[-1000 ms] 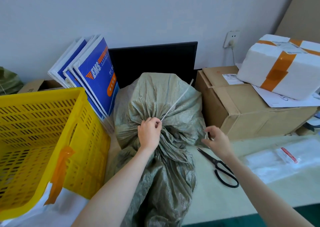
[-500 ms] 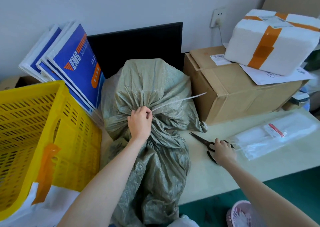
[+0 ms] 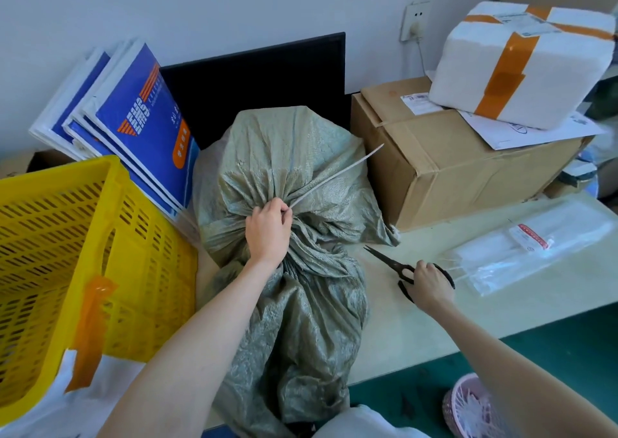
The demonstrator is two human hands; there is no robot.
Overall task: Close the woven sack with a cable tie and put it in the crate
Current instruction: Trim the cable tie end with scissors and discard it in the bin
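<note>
A grey-green woven sack (image 3: 294, 156) lies on the table, its neck bunched toward me. My left hand (image 3: 267, 231) grips the gathered neck. A white cable tie (image 3: 337, 176) circles the neck there, and its long free tail sticks up to the right. My right hand (image 3: 429, 283) rests on the handles of black scissors (image 3: 388, 258) that lie on the table right of the sack, fingers closed over them. The yellow slotted crate (image 3: 77, 243) stands at the left, touching the sack's side.
A brown cardboard box (image 3: 444, 166) with a white taped foam parcel (image 3: 521, 59) on top stands right of the sack. Blue-and-white envelopes (image 3: 133, 123) lean behind the crate. A clear bag of cable ties (image 3: 535, 240) lies at the right. A pink basket (image 3: 468, 407) sits on the floor.
My right hand let go of the cable tie's tail, dropped to the table and closed on the scissors' handles. The left hand kept its grip on the sack's neck.
</note>
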